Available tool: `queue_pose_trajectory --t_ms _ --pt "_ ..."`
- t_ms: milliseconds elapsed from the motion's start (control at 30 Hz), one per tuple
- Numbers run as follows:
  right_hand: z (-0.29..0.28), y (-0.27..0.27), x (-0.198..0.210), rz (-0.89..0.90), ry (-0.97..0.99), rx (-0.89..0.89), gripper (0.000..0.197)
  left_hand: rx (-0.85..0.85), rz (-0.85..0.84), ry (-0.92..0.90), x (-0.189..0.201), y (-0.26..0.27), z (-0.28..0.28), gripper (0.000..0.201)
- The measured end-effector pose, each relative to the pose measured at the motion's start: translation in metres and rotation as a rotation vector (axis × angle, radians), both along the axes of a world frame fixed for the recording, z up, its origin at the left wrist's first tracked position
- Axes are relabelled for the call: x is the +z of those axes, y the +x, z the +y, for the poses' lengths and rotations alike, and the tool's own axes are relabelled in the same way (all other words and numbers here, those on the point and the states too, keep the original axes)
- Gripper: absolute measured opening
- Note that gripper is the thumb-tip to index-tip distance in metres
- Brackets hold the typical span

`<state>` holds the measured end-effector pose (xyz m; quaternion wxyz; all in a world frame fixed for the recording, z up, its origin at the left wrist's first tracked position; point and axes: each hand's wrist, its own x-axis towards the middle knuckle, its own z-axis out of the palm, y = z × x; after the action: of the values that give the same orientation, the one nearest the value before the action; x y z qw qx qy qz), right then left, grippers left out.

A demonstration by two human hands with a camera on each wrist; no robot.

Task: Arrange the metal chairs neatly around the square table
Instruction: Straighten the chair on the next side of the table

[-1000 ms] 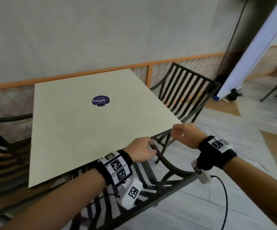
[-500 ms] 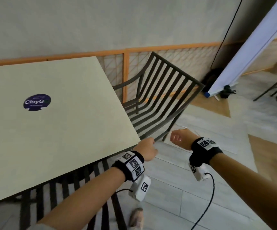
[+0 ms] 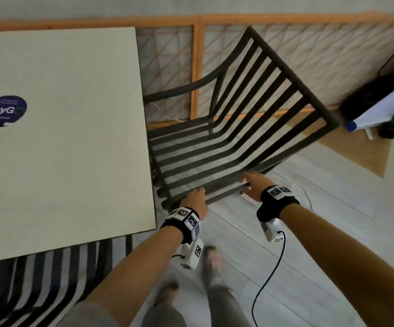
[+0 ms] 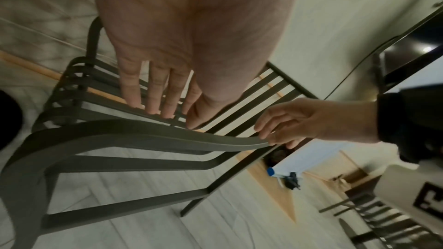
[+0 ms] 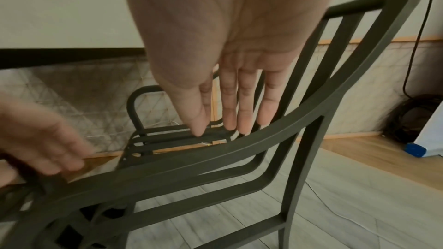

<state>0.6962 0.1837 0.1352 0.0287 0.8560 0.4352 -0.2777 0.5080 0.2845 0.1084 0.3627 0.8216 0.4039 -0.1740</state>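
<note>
The square cream table [image 3: 73, 149] with a purple sticker fills the left of the head view. A dark slatted metal chair [image 3: 292, 76] stands askew at its right side, backrest turned toward the wall. My left hand [image 3: 197, 194] and right hand [image 3: 250, 185] reach over its near armrest [image 3: 224, 185]. In the left wrist view the left hand [image 4: 163, 101] has straight fingers just above the armrest [image 4: 143, 135]. The right hand [image 5: 235, 113] also has straight fingers, their tips touching the armrest [image 5: 239, 150]. A second metal chair [image 3: 49, 279] sits tucked under the table's near edge.
An orange-framed lattice fence [image 3: 309, 55] runs along the wall behind the chair. A white rolled screen with a blue cap [image 3: 380, 109] and a black bag [image 3: 368, 97] lie at the right. A black cable [image 3: 269, 279] hangs from my right wrist. My feet [image 3: 212, 260] stand on pale floorboards.
Both hands let go of the near chair's armrest and moved right to the side chair. My view swung right with them, and the fingers straightened.
</note>
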Motion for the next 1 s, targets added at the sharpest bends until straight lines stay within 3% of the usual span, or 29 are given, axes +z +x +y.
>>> queue_pose_trajectory --t_ms 100,267,500,733,1000 --pt "0.009 0.044 -0.019 0.009 -0.017 0.041 0.032 0.011 0.035 0.025 -0.017 0.037 -0.004 0.053" --pt "0.013 0.089 -0.043 -0.155 -0.036 0.163 0.039 -0.058 0.061 0.116 -0.047 0.083 -0.007 0.052" --pt "0.001 0.133 -0.067 -0.413 -0.101 0.377 0.048 -0.115 0.131 0.06 -0.079 0.094 0.012 0.041" --pt "0.023 0.09 -0.069 -0.386 -0.07 0.435 0.046 -0.084 0.233 0.125 -0.077 0.053 0.05 0.05" --pt "0.042 0.052 -0.073 -0.324 -0.02 0.334 0.041 0.187 0.237 0.21 -0.071 0.034 0.061 0.059"
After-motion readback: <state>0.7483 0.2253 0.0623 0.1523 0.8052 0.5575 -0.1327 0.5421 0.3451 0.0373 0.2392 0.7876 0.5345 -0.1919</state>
